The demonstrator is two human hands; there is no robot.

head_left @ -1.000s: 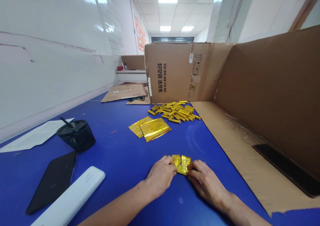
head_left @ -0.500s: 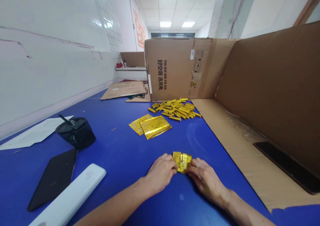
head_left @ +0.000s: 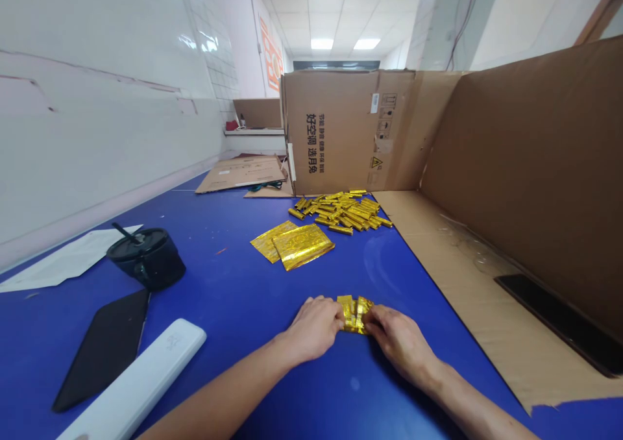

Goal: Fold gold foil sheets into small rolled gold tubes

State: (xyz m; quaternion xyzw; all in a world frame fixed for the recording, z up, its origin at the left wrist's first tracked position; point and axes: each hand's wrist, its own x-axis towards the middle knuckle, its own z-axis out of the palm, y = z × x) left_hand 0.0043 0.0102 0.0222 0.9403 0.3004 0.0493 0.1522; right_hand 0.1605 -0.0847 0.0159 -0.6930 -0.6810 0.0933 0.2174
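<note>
A small folded packet of shiny gold foil [head_left: 354, 314] sits on a blue table [head_left: 233, 310], gripped between the left hand [head_left: 314, 328] and the right hand [head_left: 399, 344], both curled closed on its opposite sides. The foil looks light, thin, slick and easily creased, so its folded edges seem the best place to hold. Open blue tabletop surrounds the hands. Farther ahead lie two flat gold foil sheets [head_left: 302, 246] and a heap of gold foil rolls [head_left: 341, 211], with a tan cardboard sheet [head_left: 428, 245] along the right.
</note>
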